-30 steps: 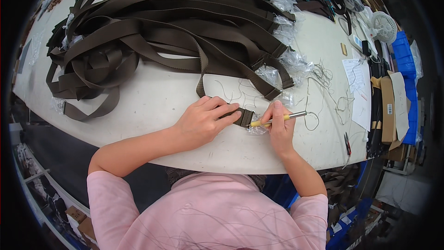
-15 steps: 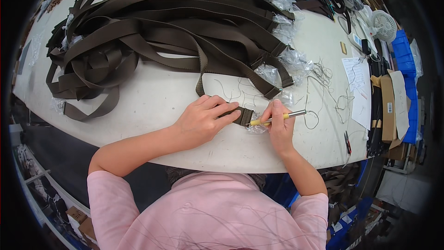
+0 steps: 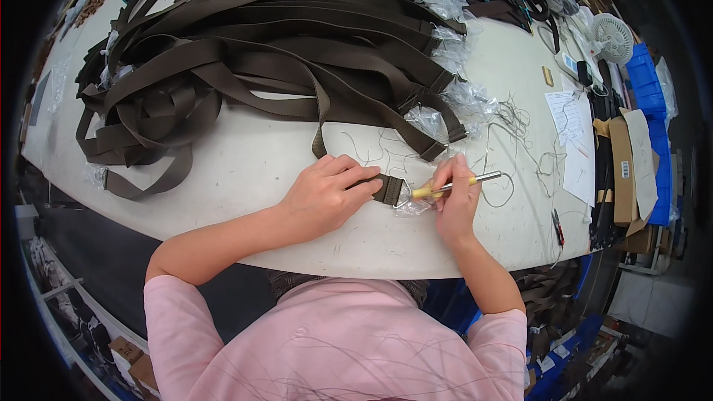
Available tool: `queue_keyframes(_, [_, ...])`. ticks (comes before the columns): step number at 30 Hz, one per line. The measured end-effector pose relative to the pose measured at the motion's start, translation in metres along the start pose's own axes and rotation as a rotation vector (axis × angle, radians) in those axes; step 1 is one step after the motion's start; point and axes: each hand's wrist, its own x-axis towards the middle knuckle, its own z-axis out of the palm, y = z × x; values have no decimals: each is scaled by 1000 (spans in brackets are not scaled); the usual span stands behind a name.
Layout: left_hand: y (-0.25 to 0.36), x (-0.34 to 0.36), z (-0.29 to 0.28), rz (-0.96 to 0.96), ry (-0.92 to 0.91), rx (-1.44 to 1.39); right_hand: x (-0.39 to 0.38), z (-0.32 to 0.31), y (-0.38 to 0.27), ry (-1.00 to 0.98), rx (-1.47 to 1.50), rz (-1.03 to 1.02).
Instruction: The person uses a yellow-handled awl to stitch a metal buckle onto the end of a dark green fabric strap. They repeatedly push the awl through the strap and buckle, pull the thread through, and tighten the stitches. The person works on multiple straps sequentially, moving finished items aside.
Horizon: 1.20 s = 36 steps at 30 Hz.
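White table [image 3: 245, 178] — left hand [image 3: 327, 193] pins strap end [image 3: 386, 188], right hand [image 3: 454, 204] grips tool [image 3: 457, 185].

Brown strap end [image 3: 388, 188] w/ metal ring flat on table; yellow-handled tool [image 3: 453, 185] angled at it.

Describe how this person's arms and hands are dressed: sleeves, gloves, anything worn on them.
Both arms come out of short pink sleeves that end above the elbow; the forearms are bare. The left hand and right hand are ungloved, with no watch, ring or bracelet visible.
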Motion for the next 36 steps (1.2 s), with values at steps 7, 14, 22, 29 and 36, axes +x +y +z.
queue_keyframes(7, [14, 36, 17, -215, -58, -74, 19, -5, -2, 0, 180, -108])
queue_keyframes(14, [2, 41, 11, -341, -158, -318, 13, 2, -4, -68, -41, 46])
queue_keyframes(22, [5, 41, 12, -331, -92, -334, 14, 3, 2, -99, -51, 55])
queue_keyframes(29, [5, 40, 14, -336, -92, -329, 13, 1, 4, -115, -68, 46])
queue_keyframes(36, [5, 41, 15, -324, -94, -287, 13, 2, 3, -108, -56, 40])
